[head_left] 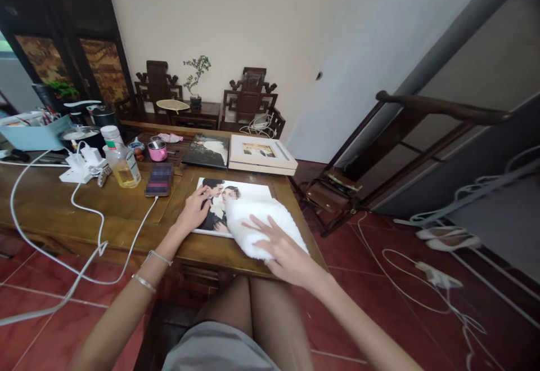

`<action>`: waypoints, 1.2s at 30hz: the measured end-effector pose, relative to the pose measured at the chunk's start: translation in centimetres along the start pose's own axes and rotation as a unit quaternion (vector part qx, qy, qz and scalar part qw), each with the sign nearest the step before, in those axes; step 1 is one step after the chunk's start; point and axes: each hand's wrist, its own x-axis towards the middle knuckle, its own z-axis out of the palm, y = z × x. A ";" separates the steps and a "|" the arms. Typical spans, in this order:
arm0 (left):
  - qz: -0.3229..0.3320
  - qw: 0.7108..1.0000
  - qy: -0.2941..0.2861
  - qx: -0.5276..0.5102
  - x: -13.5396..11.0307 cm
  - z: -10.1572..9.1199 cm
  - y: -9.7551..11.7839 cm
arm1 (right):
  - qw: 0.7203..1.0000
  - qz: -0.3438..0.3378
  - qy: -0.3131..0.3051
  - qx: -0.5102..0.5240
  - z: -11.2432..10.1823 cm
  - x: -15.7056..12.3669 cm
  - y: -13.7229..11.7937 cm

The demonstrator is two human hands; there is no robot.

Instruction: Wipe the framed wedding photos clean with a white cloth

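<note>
A photo print or album [215,213] with a couple pictured on it lies flat on the wooden table [177,253]. My left hand [196,208] rests on its left edge with the fingers stretched out. A white fluffy cloth [270,224] covers the right part of the picture and reaches past its right edge. On top of the cloth lies my right hand [278,244], fingers spread and pressing flat. The part of the picture under the cloth is hidden.
Behind the picture are a dark photo panel [206,151] and a white framed box [264,154]. To the left are a phone [159,179] on a cable, a pink cup [157,150], a bottle of yellow liquid [122,160] and a power strip [82,168]. A wooden chair [337,191] stands right.
</note>
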 end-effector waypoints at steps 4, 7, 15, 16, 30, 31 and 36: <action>-0.003 1.000 -0.006 0.003 0.0 0.1 -0.2 | 0.997 0.061 0.032 -0.022 -0.2 4.1 4.1; -0.004 1.000 -0.009 0.004 0.1 0.1 -0.3 | 0.993 0.109 0.040 -0.037 -0.6 8.1 7.3; -0.025 1.000 -0.016 0.010 0.3 0.3 -0.4 | 0.997 0.063 0.021 -0.036 -0.4 7.1 2.9; -0.026 0.999 -0.018 0.010 0.3 0.4 -0.3 | 0.998 0.045 0.019 -0.027 -0.3 5.8 1.4; -0.028 0.999 -0.045 0.013 0.3 -0.1 0.3 | 0.982 0.171 0.070 -0.041 0.2 2.7 6.9; -0.027 0.999 -0.045 0.011 0.3 -0.2 0.3 | 0.979 0.185 0.068 -0.046 0.1 4.1 7.4; -0.034 0.999 -0.039 -0.003 0.4 -0.1 -0.2 | 0.986 0.148 0.043 -0.064 -0.4 9.6 4.7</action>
